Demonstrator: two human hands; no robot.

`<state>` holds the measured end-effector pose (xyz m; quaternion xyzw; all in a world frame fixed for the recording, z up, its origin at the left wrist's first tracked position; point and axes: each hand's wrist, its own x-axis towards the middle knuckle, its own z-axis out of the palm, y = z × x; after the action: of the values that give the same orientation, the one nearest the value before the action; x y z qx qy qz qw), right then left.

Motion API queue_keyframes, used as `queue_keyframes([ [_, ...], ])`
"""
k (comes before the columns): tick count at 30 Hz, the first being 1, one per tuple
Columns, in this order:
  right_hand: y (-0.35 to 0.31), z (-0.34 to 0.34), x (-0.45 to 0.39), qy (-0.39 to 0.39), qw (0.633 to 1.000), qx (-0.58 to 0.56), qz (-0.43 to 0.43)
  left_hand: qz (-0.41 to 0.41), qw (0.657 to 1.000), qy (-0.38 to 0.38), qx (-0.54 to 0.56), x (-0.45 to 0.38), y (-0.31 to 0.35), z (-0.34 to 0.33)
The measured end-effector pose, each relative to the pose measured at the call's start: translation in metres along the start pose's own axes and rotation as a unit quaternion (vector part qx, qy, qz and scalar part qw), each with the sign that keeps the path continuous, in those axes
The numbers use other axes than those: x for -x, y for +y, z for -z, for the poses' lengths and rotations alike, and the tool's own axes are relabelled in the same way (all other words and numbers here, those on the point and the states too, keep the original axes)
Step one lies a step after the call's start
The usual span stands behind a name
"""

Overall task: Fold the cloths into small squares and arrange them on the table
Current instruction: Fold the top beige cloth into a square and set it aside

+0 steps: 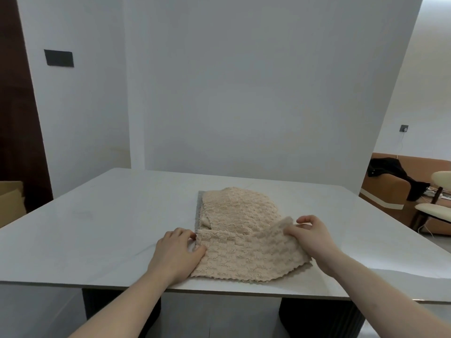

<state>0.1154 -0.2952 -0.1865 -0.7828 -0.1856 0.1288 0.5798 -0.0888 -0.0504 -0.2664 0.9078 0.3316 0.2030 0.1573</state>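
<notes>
A beige fluffy cloth lies partly folded on the white table, near its front edge. A grey cloth shows under it along the left side. My left hand pinches the beige cloth's left edge at a fold. My right hand grips the right corner, lifted a little off the table. The near hem of the beige cloth lies flat by the table's front edge.
A white wall panel stands behind the table. A cardboard box sits at the far left. At the right are a brown sofa with a black garment and a cream chair.
</notes>
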Motion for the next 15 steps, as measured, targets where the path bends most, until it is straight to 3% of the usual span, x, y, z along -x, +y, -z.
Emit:
queue_keyframes([
  [9,-0.048,-0.083,0.015,-0.093,0.994,-0.050,0.031,0.004,1.000,-0.006,0.024,0.000,0.000,0.005],
  [15,-0.048,-0.121,0.029,-0.125,0.991,0.016,0.054,0.016,0.998,-0.001,0.053,-0.001,0.000,0.007],
])
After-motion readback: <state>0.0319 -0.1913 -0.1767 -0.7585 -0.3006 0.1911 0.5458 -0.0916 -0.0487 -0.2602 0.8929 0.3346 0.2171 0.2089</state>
